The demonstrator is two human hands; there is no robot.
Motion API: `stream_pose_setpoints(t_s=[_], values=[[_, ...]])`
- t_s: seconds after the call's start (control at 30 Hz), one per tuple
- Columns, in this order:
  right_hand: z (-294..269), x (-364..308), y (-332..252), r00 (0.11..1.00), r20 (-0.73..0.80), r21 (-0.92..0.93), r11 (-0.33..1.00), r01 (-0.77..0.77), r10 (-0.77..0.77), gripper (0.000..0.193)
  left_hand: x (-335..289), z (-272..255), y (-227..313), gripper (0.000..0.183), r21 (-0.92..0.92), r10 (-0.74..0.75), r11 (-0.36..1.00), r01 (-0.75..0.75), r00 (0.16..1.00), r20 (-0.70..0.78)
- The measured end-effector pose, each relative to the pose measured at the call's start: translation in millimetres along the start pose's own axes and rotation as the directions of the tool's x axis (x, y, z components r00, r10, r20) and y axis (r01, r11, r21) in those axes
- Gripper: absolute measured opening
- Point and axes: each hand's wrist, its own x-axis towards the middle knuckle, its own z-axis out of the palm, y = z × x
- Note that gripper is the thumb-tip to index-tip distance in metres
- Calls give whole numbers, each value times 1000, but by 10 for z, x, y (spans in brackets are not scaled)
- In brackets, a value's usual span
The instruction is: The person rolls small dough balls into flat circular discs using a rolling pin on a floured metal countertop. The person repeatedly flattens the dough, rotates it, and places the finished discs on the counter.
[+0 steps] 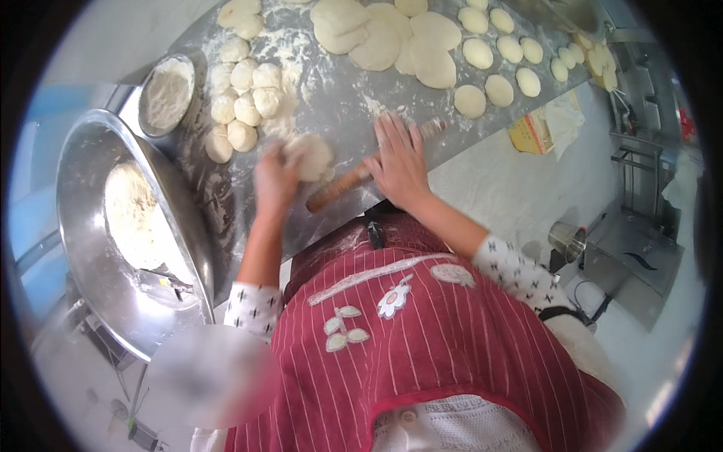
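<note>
My left hand, smeared by motion, has its fingers at the left edge of a flattened round of dough and appears to grip it. My right hand lies flat with its fingers stretched out over a wooden rolling pin. The pin slants across the table's near edge, just right of the dough round. Beyond my left hand sits a cluster of floured dough balls. Wide, thin dough sheets overlap at the far side of the table.
A bowl of flour stands at the left end of the grey table. Closer to me is a large steel basin with pale contents. Small dough rounds lie at the far right. A yellow box is below the table's right side.
</note>
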Motion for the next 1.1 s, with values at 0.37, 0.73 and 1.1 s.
stream_pose_setpoints(t_s=[0.37, 0.73, 1.1], values=[[456, 1354, -131, 973, -233, -114, 993, -25, -2, 66, 755, 337, 330, 23, 324, 165, 915, -242, 955, 247], [280, 504, -121, 999, -26, -213, 976, -32, 28, 65, 262, 300, 101, 30, 182, 192, 958, -220, 968, 159], [148, 79, -140, 1000, -5, -117, 993, -29, 28, 65, 245, 401, -49, 24, 35, 219, 976, -216, 969, -115]])
